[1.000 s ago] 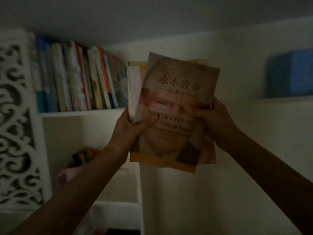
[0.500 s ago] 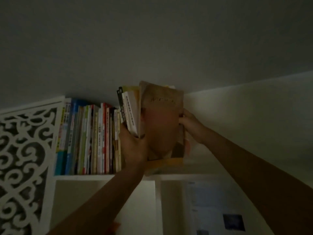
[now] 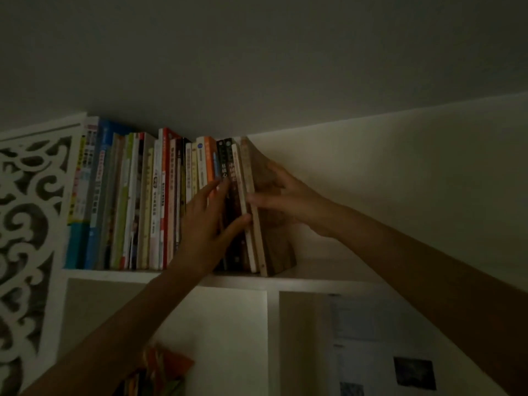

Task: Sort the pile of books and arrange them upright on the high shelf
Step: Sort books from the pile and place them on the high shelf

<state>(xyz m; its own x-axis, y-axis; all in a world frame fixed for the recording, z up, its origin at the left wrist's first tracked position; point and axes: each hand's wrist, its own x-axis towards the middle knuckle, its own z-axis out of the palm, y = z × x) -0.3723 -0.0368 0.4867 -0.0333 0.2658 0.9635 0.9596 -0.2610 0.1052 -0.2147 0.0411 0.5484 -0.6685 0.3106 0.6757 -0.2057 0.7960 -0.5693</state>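
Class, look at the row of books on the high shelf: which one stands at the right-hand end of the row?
The tan book at the row's right end, its brown cover facing the bare shelf. The right hand presses on that cover; every other book has neighbours on both sides.

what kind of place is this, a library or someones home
Most likely a home room, dimly lit. A white shelf set right under the ceiling holds a row of mixed paperbacks, a carved white panel stands beside it, and papers hang on the wall below.

The carried books (image 3: 257, 212) now stand on the shelf (image 3: 328, 282).
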